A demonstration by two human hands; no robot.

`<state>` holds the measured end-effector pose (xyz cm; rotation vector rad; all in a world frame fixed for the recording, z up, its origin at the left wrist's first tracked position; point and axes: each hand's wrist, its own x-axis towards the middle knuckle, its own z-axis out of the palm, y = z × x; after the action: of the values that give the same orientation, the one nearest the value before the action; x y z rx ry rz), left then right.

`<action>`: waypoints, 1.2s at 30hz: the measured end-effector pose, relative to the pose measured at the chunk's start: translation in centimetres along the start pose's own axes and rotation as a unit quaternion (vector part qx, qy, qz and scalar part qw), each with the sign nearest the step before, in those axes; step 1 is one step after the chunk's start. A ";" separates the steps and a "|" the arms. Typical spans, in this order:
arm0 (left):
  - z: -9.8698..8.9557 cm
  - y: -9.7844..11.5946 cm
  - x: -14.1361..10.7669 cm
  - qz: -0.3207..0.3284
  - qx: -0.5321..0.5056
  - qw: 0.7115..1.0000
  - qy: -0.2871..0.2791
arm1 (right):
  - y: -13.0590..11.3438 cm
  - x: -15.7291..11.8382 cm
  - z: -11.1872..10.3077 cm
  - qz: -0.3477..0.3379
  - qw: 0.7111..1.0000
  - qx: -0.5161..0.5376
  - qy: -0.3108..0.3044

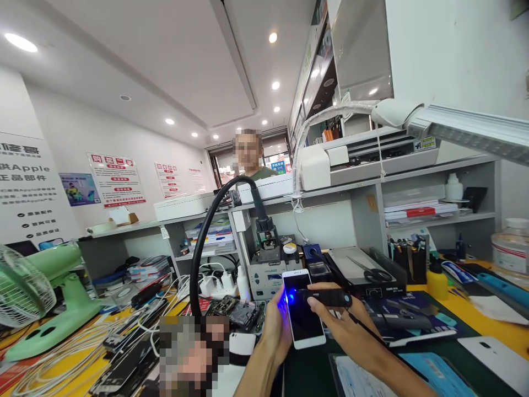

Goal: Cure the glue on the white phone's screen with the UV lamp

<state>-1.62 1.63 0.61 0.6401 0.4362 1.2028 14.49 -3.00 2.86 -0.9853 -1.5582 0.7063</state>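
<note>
In the head view my left hand (276, 322) grips a white smartphone (306, 325) along its left edge. The phone is tilted up with its dark screen toward me. My right hand (345, 322) has its fingers closed around a small black torch (333, 298), held level across the phone's upper half. A blue-violet glow shows at the torch's left end and spills onto the screen's left side and my left hand. From the torch's other end a thin black cord (372, 330) runs down along my right forearm.
A hot-air rework station (270, 278) with a thick black hose (202, 237) stands behind. Scissors (370, 270) lie on a flat device at the right. Phone boards (237, 311) and cables (70, 347) crowd the left, by a green fan (53, 298). Beyond the counter is a person (264, 173).
</note>
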 end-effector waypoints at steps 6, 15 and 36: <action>0.0 0.3 0.0 0.006 0.005 1.000 0.013 | -0.2 0.0 0.1 0.021 1.000 -0.014 -0.018; 0.0 0.6 0.0 0.011 0.028 0.999 0.022 | -0.4 -0.1 0.1 0.000 0.999 -0.032 -0.031; 0.2 1.5 -0.1 -0.040 0.041 0.998 0.005 | 0.3 -0.4 0.4 -0.013 0.996 -0.050 -0.078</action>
<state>-2.64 1.81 1.75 0.6820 0.5175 1.1171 14.22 -3.19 2.39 -1.0010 -1.7537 0.7050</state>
